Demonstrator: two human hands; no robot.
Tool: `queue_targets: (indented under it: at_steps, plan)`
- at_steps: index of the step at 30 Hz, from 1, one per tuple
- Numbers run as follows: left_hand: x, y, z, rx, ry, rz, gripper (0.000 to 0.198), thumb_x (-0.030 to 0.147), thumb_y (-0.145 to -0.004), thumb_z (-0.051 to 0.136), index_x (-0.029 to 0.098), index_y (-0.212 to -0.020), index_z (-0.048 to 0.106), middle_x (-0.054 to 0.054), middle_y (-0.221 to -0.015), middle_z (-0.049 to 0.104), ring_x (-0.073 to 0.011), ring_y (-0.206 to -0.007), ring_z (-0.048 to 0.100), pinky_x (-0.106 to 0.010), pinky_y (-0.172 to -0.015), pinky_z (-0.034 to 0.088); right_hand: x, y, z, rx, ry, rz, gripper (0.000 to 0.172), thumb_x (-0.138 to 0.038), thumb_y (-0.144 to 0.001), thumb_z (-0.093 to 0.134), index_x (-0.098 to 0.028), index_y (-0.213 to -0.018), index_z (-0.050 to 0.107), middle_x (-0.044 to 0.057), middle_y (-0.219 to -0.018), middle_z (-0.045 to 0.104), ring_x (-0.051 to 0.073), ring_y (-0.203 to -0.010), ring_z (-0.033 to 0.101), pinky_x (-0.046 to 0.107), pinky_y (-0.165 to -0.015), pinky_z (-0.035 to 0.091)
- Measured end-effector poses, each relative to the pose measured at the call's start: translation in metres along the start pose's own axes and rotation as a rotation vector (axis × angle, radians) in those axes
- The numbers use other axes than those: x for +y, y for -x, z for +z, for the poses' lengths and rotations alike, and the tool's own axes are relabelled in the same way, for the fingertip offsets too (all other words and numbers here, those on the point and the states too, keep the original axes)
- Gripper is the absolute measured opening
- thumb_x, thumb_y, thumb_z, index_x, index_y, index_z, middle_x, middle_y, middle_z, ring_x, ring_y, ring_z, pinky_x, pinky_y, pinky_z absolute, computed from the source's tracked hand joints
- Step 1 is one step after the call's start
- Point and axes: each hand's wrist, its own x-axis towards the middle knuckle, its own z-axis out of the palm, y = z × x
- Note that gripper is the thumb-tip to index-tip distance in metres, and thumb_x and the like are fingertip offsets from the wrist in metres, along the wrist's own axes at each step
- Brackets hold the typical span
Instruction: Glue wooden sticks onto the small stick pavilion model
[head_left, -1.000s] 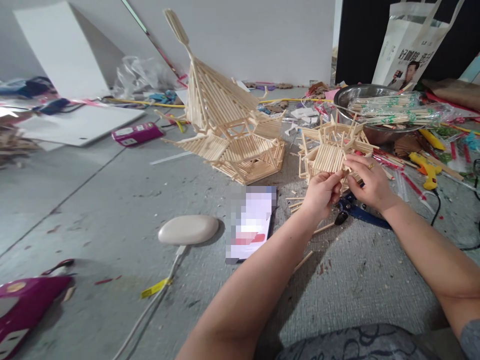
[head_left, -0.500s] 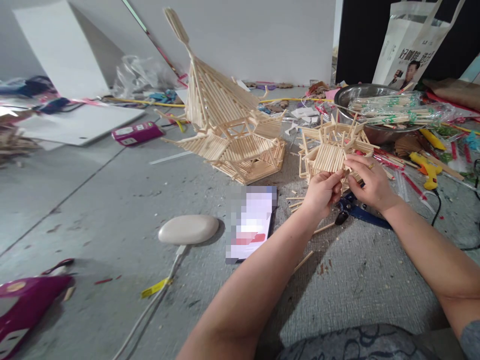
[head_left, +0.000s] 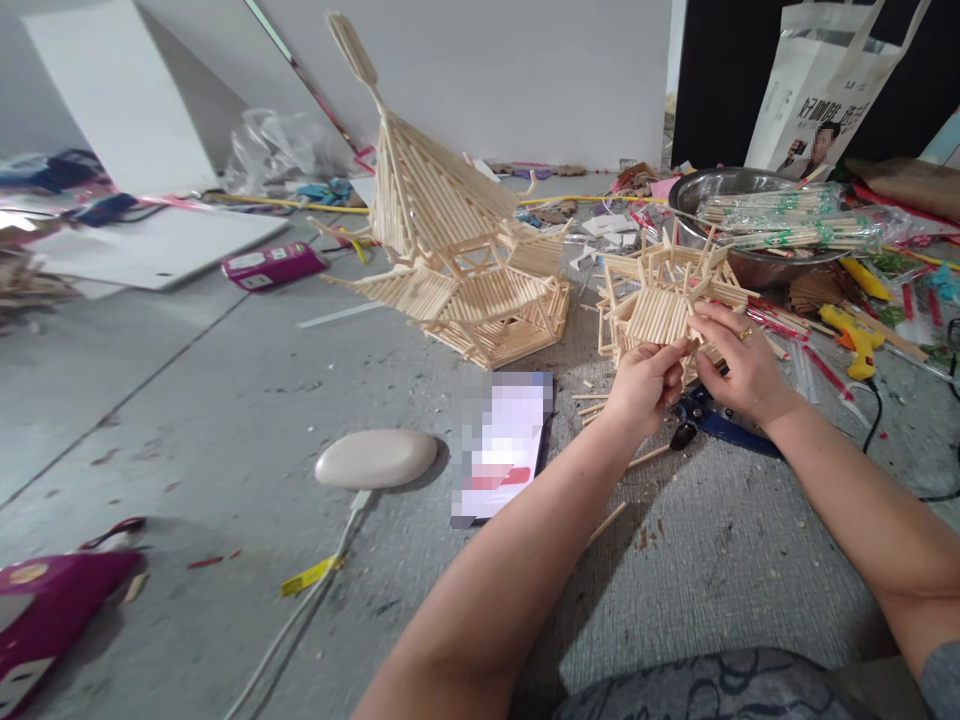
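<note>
A small model of pale wooden sticks [head_left: 656, 312] stands on the floor in front of me, with a slanted panel of sticks laid side by side facing me. My left hand [head_left: 646, 388] is closed in a pinch at the lower right corner of this panel, where a stick's end seems to be between thumb and forefinger. Bent around the panel's right edge are the fingers of my right hand [head_left: 739, 362], wearing a ring; they hide that side of the model. Below the right hand lies a blue-handled cutter [head_left: 724, 428]. Loose stick pieces [head_left: 591, 408] lie near my left wrist.
Left of the small model stands a taller stick pavilion [head_left: 450, 220]. A phone [head_left: 502, 450] and a pale oval device [head_left: 377, 458] with a cable lie nearer. At right are a yellow glue gun [head_left: 855, 335] and a metal bowl [head_left: 694, 190] with bagged sticks.
Both hands stay at the same corner of the panel. The right fingers have shifted very slightly; nothing else has visibly moved.
</note>
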Motion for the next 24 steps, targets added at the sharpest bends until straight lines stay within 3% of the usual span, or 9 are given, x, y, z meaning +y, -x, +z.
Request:
queue_targets:
  at_steps: [5,14,24]
  plan:
    - [0.0008,0.0000,-0.0001,-0.006,-0.003,-0.002,0.028,0.026,-0.072,0.062,0.016,-0.054,0.043,0.009,-0.037,0.034,-0.0016,-0.028,0.027,-0.016,-0.031,0.016,-0.0008,-0.0003,-0.0002,-0.081,0.050,-0.005,0.030,-0.020,-0.082,0.045,-0.022,-0.110,0.055,0.009,-0.122,0.056,0.024,-0.105,0.055,0.043,-0.087,0.045]
    - [0.0027,0.0014,-0.0008,0.005,-0.026,-0.011,0.025,0.023,-0.065,0.063,0.017,-0.052,0.042,0.008,-0.039,0.036,-0.0025,-0.029,0.029,-0.017,-0.031,0.017,-0.0050,-0.0026,-0.0014,-0.108,0.143,-0.007,0.027,-0.017,-0.080,0.046,-0.018,-0.105,0.056,0.011,-0.120,0.057,0.025,-0.102,0.055,0.042,-0.085,0.045]
    - [0.0004,0.0049,-0.0048,0.048,-0.050,-0.009,0.014,0.023,-0.064,0.063,0.016,-0.062,0.051,0.008,-0.041,0.037,-0.0032,-0.031,0.028,-0.017,-0.032,0.017,-0.0062,-0.0027,-0.0015,-0.127,0.168,0.019,0.026,-0.019,-0.081,0.046,-0.020,-0.105,0.055,0.012,-0.120,0.056,0.026,-0.103,0.055,0.043,-0.086,0.044]
